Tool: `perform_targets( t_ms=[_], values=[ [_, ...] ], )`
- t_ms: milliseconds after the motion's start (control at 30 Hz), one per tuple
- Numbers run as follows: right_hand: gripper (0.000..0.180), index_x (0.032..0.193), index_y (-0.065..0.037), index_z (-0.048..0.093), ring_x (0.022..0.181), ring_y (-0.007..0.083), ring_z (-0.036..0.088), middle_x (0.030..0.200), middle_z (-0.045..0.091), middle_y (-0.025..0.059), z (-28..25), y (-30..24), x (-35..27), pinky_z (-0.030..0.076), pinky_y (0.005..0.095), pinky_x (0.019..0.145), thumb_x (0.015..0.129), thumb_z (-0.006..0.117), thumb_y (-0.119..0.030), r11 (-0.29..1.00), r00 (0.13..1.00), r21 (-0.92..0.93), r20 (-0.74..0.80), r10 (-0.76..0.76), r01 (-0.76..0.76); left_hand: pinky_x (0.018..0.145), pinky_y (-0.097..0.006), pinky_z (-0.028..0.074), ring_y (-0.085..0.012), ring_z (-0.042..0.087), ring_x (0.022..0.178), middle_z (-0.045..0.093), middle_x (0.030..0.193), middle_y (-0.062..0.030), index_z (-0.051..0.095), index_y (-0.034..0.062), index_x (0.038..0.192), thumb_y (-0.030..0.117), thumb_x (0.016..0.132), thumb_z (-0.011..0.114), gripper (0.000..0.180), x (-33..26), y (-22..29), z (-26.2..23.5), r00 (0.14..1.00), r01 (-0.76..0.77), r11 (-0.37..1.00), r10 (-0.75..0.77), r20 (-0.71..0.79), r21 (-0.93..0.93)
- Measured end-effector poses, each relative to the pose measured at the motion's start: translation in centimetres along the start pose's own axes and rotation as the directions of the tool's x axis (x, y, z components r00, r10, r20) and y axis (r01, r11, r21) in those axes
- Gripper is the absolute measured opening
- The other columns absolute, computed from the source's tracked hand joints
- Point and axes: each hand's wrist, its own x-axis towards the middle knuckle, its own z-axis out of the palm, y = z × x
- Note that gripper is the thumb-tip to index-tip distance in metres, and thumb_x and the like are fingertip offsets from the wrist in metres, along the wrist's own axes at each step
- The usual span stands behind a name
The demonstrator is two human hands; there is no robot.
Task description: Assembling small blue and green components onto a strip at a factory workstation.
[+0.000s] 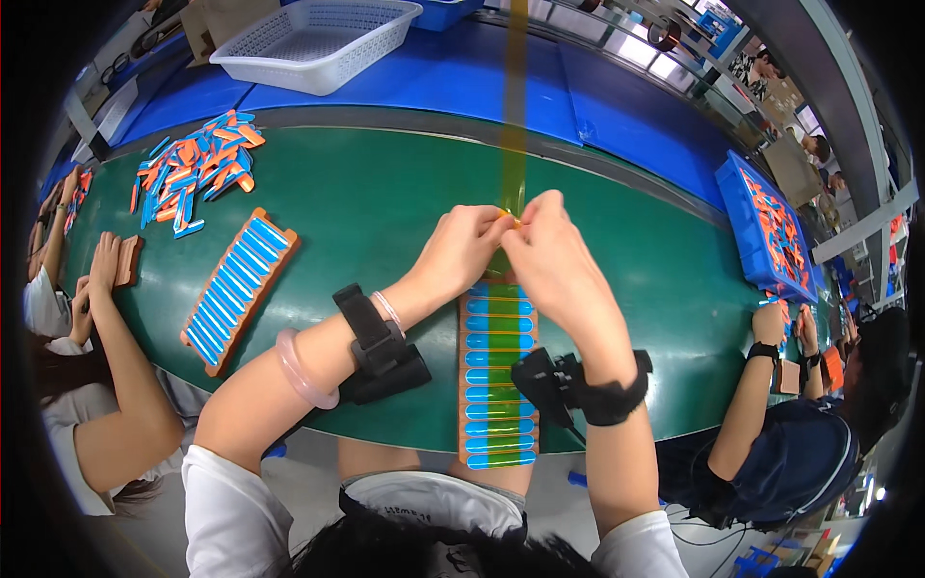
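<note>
My left hand (464, 246) and my right hand (554, 252) meet above the middle of the table, fingertips pinched together on a translucent yellow tape (515, 125). The tape rises from my fingers to the top edge of the view. Below my hands lies a long brown slotted holder (462, 387), its near end reaching past the table edge. Several blue round-ended strips (477, 394) sit crosswise in it, side by side. A band of the same tape runs lengthwise over their middles. My fingers hide the tape's exact pinch point and the holder's far end is partly covered.
A second holder (289, 236) with blue strips lies left on the green table (366, 183). Behind it is a pile of orange and blue pieces (198, 169). A white basket (313, 72) and a blue bin (734, 197) stand farther out. Co-workers' hands are at both sides.
</note>
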Motion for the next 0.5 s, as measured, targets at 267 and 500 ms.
perform_targets(
  t_ms=[267, 500],
  values=[
    [0.033, 0.107, 0.002, 0.037, 0.085, 0.0212, 0.055, 0.104, 0.047, 0.0137, -3.6, 1.5, -5.0, 0.045, 0.0297, 0.068, 0.081, 0.051, -0.010, 0.998, 0.996, 0.056, -0.088, -0.008, 0.013, 0.102, -0.042, 0.020, -0.0397, 0.018, 0.126, 0.032, 0.125, -0.0312, 0.049, -0.0076, 0.105, 0.047, 0.084, 0.045, 0.059, -0.4, 1.2, -1.0, 0.984, 0.173, 0.785, -0.163, -0.071, 0.594],
    [0.054, 0.121, 0.002, 0.032, 0.105, 0.0400, 0.040, 0.126, 0.027, 0.0236, 0.7, 5.3, -5.6, 0.042, 0.0449, 0.078, 0.077, 0.056, -0.017, 0.931, 0.955, -0.220, 0.129, -0.266, 0.290, 0.089, -0.039, 0.039, -0.0238, 0.049, 0.103, 0.043, 0.122, -0.0184, 0.034, -0.0005, 0.123, 0.032, 0.091, 0.034, 0.046, -8.2, 7.7, -5.1, 0.968, 0.128, 0.570, 0.107, 0.228, -0.812]
  ],
)
